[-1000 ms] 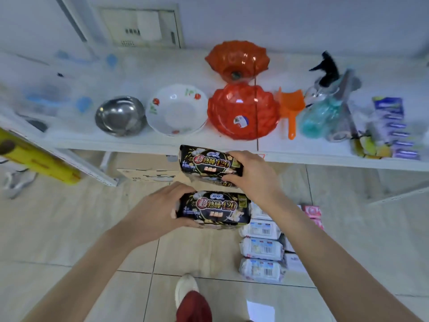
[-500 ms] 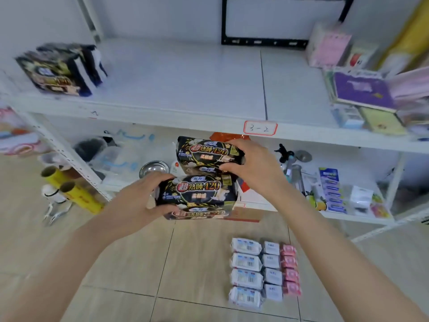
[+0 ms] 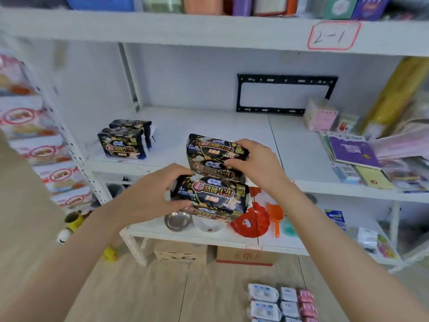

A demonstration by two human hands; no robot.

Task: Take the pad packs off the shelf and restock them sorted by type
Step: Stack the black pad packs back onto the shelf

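Observation:
My left hand (image 3: 148, 194) grips black pad packs (image 3: 213, 194) marked 420, one stacked on another. My right hand (image 3: 253, 161) grips two more black pad packs (image 3: 211, 152), held just above the front edge of the middle white shelf (image 3: 209, 122). Two matching black packs (image 3: 123, 141) stand at the left of that shelf. On the floor at the lower right lie rows of white packs (image 3: 263, 292) and pink packs (image 3: 306, 296).
Books, pink boxes and a yellow roll (image 3: 394, 94) crowd the shelf's right end. The lower shelf holds a steel bowl (image 3: 177, 220), a white bowl, a red bowl (image 3: 253, 221) and an orange scoop. Cardboard boxes (image 3: 181, 254) sit beneath. A rack of packaged goods stands at the left.
My view has risen from the floor and lower shelf to the middle shelf. Both hands have lifted their black packs up to the shelf's front edge.

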